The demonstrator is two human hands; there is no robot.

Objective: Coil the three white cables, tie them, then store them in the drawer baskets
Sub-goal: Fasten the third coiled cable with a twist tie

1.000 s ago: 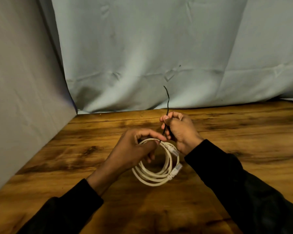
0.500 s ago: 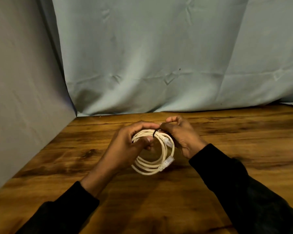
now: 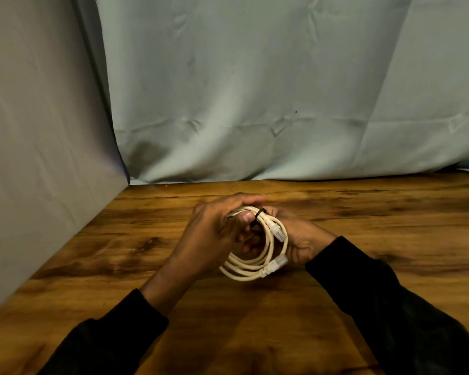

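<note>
Coil held above the bench for tying.

Left hand (image 3: 211, 234) clamps the coil (image 3: 257, 266) at its top beside the black tie (image 3: 260, 213), apparently to keep the loops bunched. Right hand (image 3: 301, 244) cups the coil's far side, fingers curled behind it; the loops hang between both grips.

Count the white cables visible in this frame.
1: a single coiled white cable held above the wooden table, gripped by the left hand and right hand, with a black tie round its top. The other two aren't in view.
</note>
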